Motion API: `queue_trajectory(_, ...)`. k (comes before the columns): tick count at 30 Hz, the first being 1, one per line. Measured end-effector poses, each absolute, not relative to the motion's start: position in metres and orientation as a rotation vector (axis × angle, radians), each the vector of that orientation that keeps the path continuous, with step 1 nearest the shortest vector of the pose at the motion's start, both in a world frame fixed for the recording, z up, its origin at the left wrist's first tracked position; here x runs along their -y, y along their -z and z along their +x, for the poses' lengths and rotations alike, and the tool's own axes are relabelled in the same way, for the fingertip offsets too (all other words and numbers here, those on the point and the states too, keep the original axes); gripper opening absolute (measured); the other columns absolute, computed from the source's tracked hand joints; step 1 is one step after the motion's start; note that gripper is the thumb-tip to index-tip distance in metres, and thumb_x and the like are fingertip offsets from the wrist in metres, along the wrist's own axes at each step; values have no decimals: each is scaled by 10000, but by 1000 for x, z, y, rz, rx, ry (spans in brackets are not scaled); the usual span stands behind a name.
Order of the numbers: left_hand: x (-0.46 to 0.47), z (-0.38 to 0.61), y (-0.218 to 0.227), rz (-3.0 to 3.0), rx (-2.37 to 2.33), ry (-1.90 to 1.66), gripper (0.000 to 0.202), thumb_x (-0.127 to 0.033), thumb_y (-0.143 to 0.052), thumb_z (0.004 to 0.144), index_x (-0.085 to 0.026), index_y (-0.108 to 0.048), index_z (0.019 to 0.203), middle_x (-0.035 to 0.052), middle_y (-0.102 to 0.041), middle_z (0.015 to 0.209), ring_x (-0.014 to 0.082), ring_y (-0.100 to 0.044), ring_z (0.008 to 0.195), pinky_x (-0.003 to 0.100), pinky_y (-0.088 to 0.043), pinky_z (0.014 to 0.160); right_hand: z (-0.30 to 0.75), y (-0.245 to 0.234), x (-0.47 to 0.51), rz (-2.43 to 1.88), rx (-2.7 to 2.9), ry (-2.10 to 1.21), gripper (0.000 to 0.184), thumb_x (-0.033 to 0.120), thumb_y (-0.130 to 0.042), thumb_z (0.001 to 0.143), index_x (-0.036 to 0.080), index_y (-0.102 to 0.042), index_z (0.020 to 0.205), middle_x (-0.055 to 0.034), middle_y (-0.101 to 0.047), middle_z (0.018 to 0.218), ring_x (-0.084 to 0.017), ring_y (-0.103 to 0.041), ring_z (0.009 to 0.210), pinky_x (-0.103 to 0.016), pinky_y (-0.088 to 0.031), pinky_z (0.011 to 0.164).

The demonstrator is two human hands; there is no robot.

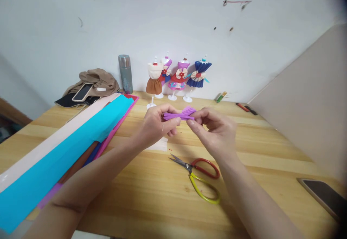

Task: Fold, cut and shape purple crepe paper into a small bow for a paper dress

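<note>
A pleated piece of purple crepe paper [181,114] is held up over the middle of the table, its folds fanned out. My left hand [159,121] pinches its left part between thumb and fingers. At the other end, the thumb and fingertips of my right hand [213,129] close on the paper's right edge. Below the hands lie scissors [188,166] with one red and one yellow handle, their blades slightly apart and pointing left. A pale paper piece [158,144] rests on the table, partly behind my left forearm.
Long crepe paper sheets [73,152] in several colours cover the left side. Small dress forms [177,74] in paper dresses stand by the wall, near a flask [125,73]. A phone [82,92] sits on brown cloth [99,80]; another phone [325,197] lies at right.
</note>
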State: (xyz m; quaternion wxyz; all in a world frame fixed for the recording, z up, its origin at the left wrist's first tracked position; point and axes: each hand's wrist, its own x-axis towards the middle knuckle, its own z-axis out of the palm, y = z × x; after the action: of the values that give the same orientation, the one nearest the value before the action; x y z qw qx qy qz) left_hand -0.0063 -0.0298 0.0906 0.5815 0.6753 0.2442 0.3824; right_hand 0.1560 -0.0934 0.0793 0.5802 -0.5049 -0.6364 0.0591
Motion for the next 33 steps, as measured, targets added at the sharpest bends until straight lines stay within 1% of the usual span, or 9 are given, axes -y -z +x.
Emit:
queue_trajectory(3, 30, -7, -89, 1539, -532, -863, 127, -241, -672, 784, -136, -602, 800, -30, -605, 527, 76, -571, 468, 178, -478, 484, 157, -79, 92, -1149, 1490, -104, 137, 253, -708, 797, 235, -620, 693, 32, -508, 565, -127, -470, 514, -305, -384, 502)
queue_trajectory(6, 29, -7, -87, 1438, -467, -829, 273, -392, -641, 836, -131, -613, 765, -1, -623, 555, 88, -587, 481, 190, -482, 474, 157, -77, 92, -1123, 1500, -71, 92, 209, -704, 793, 219, -645, 724, 40, -517, 587, -114, -473, 534, -291, -378, 524)
queue_trajectory(8, 29, -7, -87, 1359, -452, -826, 328, -438, -635, 837, -129, -610, 731, 7, -626, 565, 88, -588, 478, 187, -475, 458, 157, -76, 92, -1123, 1512, -67, 77, 198, -703, 793, 218, -657, 734, 37, -526, 594, -115, -476, 538, -291, -379, 531)
queue_trajectory(12, 28, -6, -88, 1248, -464, -823, 249, -345, -700, 777, -125, -599, 722, 17, -659, 620, 78, -588, 472, 176, -467, 447, 157, -76, 92, -1132, 1504, -66, 74, 210, -708, 796, 222, -665, 737, 33, -535, 598, -120, -484, 532, -301, -391, 539)
queue_trajectory(16, 27, -6, -89, 1237, -462, -814, 200, -303, -687, 783, -118, -619, 816, 35, -695, 727, 80, -607, 488, 186, -491, 457, 158, -77, 91, -1123, 1498, -28, 89, 210, -716, 794, 235, -661, 729, 25, -537, 595, -133, -487, 531, -313, -394, 527)
queue_trajectory(19, 27, -7, -89, 1273, -474, -816, 182, -280, -669, 796, -116, -637, 867, 30, -687, 735, 85, -618, 497, 190, -501, 460, 160, -78, 90, -1111, 1512, 9, 96, 194, -713, 797, 248, -663, 735, 17, -540, 593, -143, -487, 531, -321, -395, 514)
queue_trajectory(23, 27, -7, -90, 1308, -474, -815, 214, -258, -641, 812, -108, -678, 960, 25, -677, 731, 81, -611, 494, 191, -510, 464, 162, -79, 90, -1111, 1513, 42, 103, 188, -707, 798, 250, -652, 736, 14, -539, 597, -147, -493, 533, -323, -404, 507)
queue_trajectory(27, 28, -8, -91, 1332, -452, -805, 237, -250, -616, 822, -111, -710, 989, 10, -655, 713, 71, -597, 485, 184, -505, 457, 162, -79, 90, -1108, 1504, 50, 100, 194, -699, 807, 246, -646, 741, 14, -536, 604, -144, -496, 538, -316, -411, 506)
queue_trajectory(33, 30, -7, -93, 1379, -466, -768, 306, -226, -590, 817, -117, -708, 1077, -10, -631, 691, 66, -591, 475, 174, -496, 451, 160, -81, 92, -1106, 1510, 98, 104, 182, -703, 805, 235, -640, 740, 20, -540, 604, -132, -494, 535, -299, -403, 501)
